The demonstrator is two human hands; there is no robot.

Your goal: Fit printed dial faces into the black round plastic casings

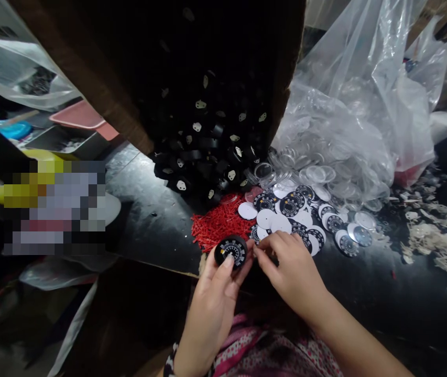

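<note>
My left hand (216, 293) is closed around a round black gauge case (232, 252) with a printed dial face, its thumb resting on the dial. Close beside it, my right hand (291, 269) has thumb and fingers pinched together near the left fingertips; whatever they grip is too small to make out. Just beyond the hands lies a heap of thin red pointers (219, 224). To its right, loose dial discs (280, 224) are spread out, some showing black printed faces and others white backs.
A large cardboard box (123, 99) tips open, spilling black round cases (211, 162) onto the dark table (137, 220). Clear round covers (321, 175) spill from a plastic bag (349, 115). Pale flat parts (431, 235) lie at right. A pink tray (82, 115) stands at left.
</note>
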